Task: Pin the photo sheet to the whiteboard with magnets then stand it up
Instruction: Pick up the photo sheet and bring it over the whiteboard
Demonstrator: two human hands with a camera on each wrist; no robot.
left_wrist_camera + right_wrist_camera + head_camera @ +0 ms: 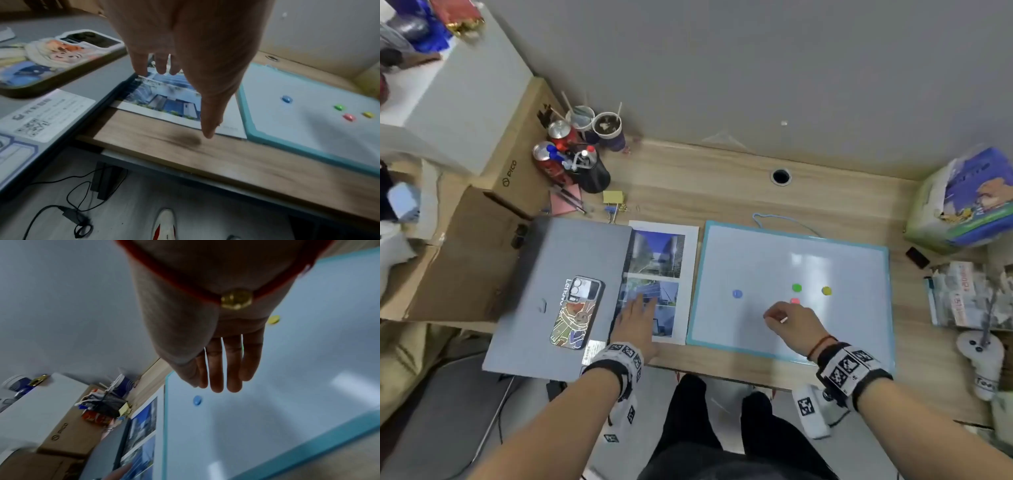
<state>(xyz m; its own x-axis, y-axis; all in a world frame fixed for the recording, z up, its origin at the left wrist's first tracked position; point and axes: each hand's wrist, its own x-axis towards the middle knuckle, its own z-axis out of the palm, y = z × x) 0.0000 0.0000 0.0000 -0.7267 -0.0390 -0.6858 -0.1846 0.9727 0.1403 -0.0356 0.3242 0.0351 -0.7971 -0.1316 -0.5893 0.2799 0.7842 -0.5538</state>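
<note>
The whiteboard point(842, 325) point(308, 133) point(267, 418) has a teal frame and lies flat on the wooden desk. Blue point(737, 293), green point(796, 287), yellow point(826, 291) and pink point(795, 301) magnets sit on it. The photo sheet point(664, 267) point(164, 100) point(144, 418) lies just left of the board, its left edge under a laptop. My left hand point(637, 318) point(192, 104) is spread over the sheet's lower part with straight fingers; contact is unclear. My right hand point(787, 322) point(218, 378) hovers over the board near the pink magnet, fingers relaxed and holding nothing.
A grey laptop point(558, 274) with a phone point(577, 311) on it overhangs the desk's front edge at left. Cans, cups and a pen holder point(589, 171) stand at back left, with binder clips point(614, 202) nearby. A tissue pack point(962, 202) and papers sit at right.
</note>
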